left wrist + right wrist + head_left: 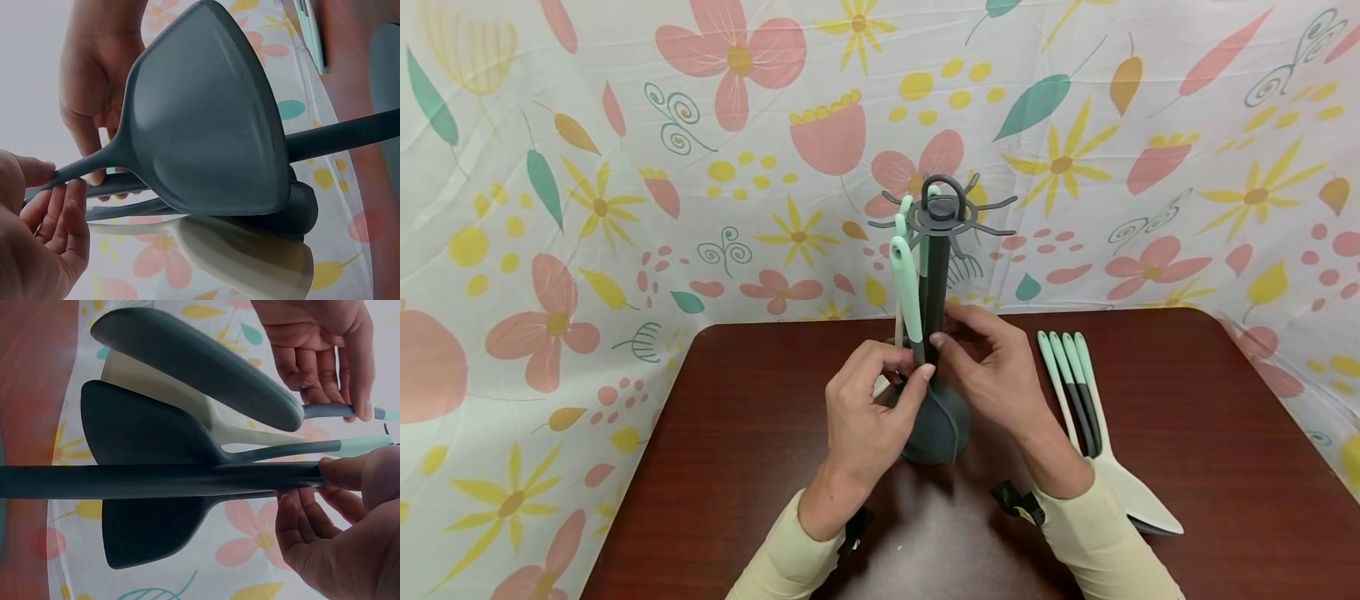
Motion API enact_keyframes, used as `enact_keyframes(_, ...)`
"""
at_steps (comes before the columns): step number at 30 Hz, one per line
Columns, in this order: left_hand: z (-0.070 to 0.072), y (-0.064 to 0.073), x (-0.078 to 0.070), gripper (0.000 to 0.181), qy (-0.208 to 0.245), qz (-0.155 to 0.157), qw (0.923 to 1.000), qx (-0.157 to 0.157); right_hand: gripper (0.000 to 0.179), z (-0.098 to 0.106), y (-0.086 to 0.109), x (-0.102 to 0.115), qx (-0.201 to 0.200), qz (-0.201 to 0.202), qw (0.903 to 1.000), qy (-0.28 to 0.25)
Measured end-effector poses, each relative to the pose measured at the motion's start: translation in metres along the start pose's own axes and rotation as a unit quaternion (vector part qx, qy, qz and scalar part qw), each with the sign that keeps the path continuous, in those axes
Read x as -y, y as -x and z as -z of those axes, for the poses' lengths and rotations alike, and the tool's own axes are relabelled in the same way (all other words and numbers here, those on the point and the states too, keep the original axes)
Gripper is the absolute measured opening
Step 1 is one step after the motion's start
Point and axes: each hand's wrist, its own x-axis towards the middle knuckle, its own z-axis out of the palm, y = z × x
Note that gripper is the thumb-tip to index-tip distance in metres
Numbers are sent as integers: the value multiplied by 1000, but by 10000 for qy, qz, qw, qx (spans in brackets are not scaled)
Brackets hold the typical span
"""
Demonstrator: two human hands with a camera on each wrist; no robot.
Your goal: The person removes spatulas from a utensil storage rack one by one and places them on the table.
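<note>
A dark grey rotating utensil stand (942, 218) with hooked arms stands mid-table. My left hand (863, 408) pinches the grey neck of a turner (200, 119) between thumb and fingers. Its mint handle (906, 279) points up beside the hooks, and its broad head hangs low. My right hand (1000, 367) grips the stand's pole (150, 482), thumb on the near side. Around the pole hang a cream utensil (250, 250) and dark turners, one (137, 428) on each side of the pole in the right wrist view. The hands partly hide the base.
Several utensils with mint-tipped handles (1067, 375) lie together right of the stand, a cream turner head (1138, 500) on top of a dark one. The dark red table (745, 433) meets a floral cloth (737, 167) behind. A black strap (1018, 500) circles the right wrist.
</note>
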Motion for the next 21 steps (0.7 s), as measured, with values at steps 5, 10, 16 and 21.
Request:
enact_keyframes(5, 2, 1, -3, 10, 13, -2, 10000, 41, 36, 1, 0, 0, -9, -33, 10000, -2)
enact_keyframes(10, 3, 2, -6, 10, 37, 49, 10000, 78, 37, 0, 0, 0, -2, -57, 10000, -33)
enact_keyframes(16, 5, 3, -9, 11, 108, 89, 9998, 108, 37, 0, -1, 0, 8, -23, 10000, -46)
enact_keyframes(21, 9, 3, -12, 10, 152, 89, 9998, 96, 37, 0, 0, -1, 43, 14, 10000, -67)
